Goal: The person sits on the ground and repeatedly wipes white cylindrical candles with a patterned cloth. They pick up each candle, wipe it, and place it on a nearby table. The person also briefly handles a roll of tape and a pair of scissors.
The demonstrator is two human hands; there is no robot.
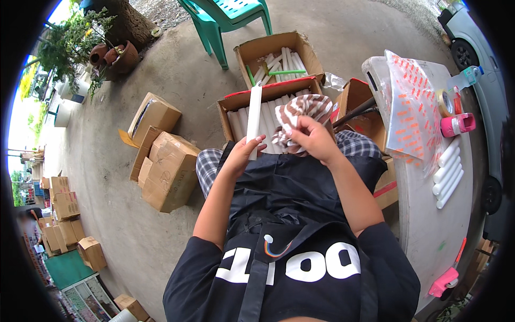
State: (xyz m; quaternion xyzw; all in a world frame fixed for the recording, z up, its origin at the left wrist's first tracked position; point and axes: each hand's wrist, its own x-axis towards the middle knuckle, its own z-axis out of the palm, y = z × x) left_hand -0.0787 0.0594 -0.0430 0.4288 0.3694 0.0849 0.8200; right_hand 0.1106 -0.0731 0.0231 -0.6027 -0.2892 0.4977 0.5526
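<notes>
My left hand (242, 155) is closed around the lower end of a white candle (255, 115), which stands nearly upright with a wick at its top. In my right hand (317, 140) is a bunched brown-and-white striped cloth (311, 107), pinched between thumb and fingers and apart from the candle. Both hands are above my lap, at the near side of an open cardboard box (222, 119) packed with white candles. Behind it a second open box (245, 53) holds more white candles and a few green sticks. The cloth hides part of the nearer box's contents.
On the right, a white table (424, 236) bears a printed plastic bag (410, 102), several white candles (448, 174) and a pink tape dispenser (457, 125). Closed cardboard boxes (170, 169) sit on the floor at left. A green chair (228, 19) stands beyond.
</notes>
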